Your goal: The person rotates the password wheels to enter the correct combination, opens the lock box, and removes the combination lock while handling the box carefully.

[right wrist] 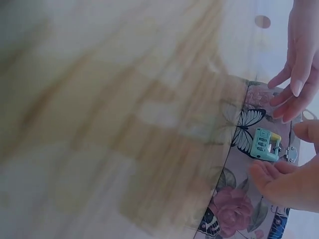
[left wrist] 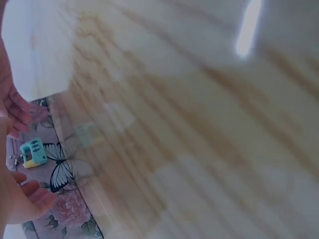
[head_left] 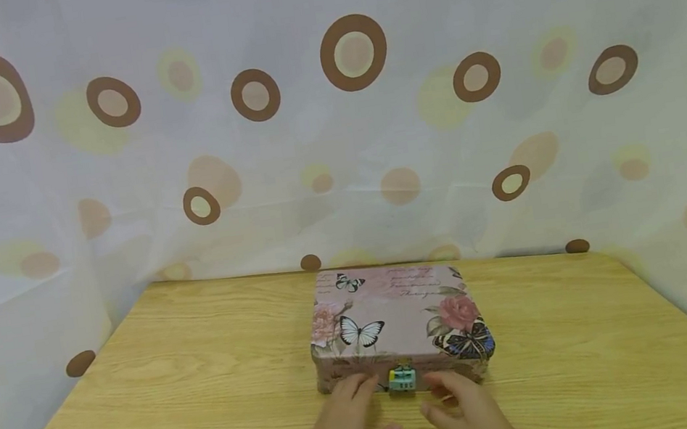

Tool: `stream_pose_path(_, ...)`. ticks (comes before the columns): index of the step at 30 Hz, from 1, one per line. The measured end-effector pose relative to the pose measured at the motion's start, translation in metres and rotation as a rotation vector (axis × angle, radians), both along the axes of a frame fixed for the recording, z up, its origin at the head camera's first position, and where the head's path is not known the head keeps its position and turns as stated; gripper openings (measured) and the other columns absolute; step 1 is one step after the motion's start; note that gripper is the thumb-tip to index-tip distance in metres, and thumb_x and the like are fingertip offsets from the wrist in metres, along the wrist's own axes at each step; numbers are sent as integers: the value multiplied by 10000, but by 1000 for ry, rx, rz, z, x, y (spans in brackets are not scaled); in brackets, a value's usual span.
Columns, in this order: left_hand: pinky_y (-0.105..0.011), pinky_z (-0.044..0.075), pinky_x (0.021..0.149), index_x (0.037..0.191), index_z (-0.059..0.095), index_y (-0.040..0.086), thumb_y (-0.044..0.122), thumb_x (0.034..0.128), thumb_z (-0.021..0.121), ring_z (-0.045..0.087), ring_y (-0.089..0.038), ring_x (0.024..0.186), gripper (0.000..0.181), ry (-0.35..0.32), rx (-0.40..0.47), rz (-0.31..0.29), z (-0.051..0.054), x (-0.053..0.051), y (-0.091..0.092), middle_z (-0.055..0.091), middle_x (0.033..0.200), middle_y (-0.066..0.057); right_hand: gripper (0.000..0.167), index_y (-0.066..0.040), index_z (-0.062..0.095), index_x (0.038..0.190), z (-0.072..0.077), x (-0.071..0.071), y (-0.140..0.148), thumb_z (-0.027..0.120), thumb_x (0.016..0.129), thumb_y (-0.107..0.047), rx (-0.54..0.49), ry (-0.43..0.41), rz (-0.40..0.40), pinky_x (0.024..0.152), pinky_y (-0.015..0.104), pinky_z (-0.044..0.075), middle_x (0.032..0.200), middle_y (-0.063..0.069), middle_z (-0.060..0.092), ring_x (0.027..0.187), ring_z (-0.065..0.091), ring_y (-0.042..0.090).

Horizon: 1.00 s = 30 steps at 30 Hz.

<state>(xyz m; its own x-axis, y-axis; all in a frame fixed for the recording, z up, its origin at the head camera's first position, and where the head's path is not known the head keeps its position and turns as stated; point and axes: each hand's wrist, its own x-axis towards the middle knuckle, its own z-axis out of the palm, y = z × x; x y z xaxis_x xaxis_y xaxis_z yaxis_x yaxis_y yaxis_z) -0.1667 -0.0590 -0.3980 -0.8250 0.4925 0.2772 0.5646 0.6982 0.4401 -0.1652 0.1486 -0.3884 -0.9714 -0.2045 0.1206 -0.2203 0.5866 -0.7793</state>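
Observation:
A pink box (head_left: 397, 317) printed with butterflies and roses stands on the table, its lid down. From the metal latch (right wrist: 291, 154) on its front hangs a small teal combination padlock (head_left: 403, 380) with number dials and a yellow part. My left hand (head_left: 347, 426) is at the left of the padlock, fingertips by the box front, thumb apart from the fingers. On the other side, my right hand (head_left: 473, 412) has its fingers loosely bent close to the padlock. Neither hand grips anything. Whether the fingertips touch the box front cannot be told.
The box sits near the middle of a light wooden table (head_left: 164, 393). Behind and at both sides hangs a pale curtain (head_left: 319, 137) with brown and yellow circles. Glossy reflections cover the wood in both wrist views.

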Motion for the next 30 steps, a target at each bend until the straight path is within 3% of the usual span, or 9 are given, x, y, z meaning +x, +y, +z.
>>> stream_pose_path(2, -469, 462, 962, 1324, 450, -13, 457, 894, 554, 465, -308, 1205, 645, -120, 30, 12, -1, -2, 3, 481, 1311, -155, 407, 72, 553, 1174, -1, -2, -1, 659, 848, -147, -33, -82, -17, 782, 353, 549, 1125, 181, 620, 953, 611, 262)
stream_pose_path(4, -485, 452, 972, 1336, 435, -18, 465, 885, 563, 458, -324, 1219, 673, -196, 66, 23, -3, -3, 6, 474, 1323, -168, 422, 84, 544, 1184, -2, -4, -2, 655, 853, -153, -50, -132, -40, 800, 382, 548, 1134, 185, 619, 967, 614, 268)
stream_pose_path(7, -497, 444, 977, 1348, 424, -15, 461, 873, 584, 455, -332, 1225, 691, -262, 129, 33, -4, -5, 10, 470, 1328, -173, 412, 110, 540, 1177, -4, -7, -3, 647, 854, -123, -84, -147, -43, 815, 388, 548, 1124, 209, 622, 983, 618, 290)
stream_pose_path(15, -485, 447, 972, 1304, 466, -45, 389, 850, 641, 502, -331, 1180, 652, -271, 283, 54, -5, -7, 17, 522, 1266, -170, 343, 165, 539, 1132, -8, -13, -3, 602, 861, -35, -202, -121, 26, 774, 289, 562, 1074, 257, 629, 974, 625, 303)
stream_pose_path(22, -434, 505, 880, 1207, 527, -84, 287, 851, 659, 569, -331, 1061, 530, -273, 422, 92, -8, -7, 24, 583, 1171, -200, 333, 162, 543, 1121, -8, -17, -5, 585, 859, -38, -243, -165, -9, 750, 285, 567, 1052, 253, 638, 968, 630, 284)
stream_pose_path(30, -275, 537, 711, 1153, 565, -66, 203, 851, 663, 611, -264, 916, 416, -344, 566, 78, -11, -12, 27, 630, 1048, -137, 315, 137, 551, 1128, -8, -17, -6, 566, 874, -49, -260, -205, -64, 737, 306, 562, 1045, 217, 643, 937, 629, 230)
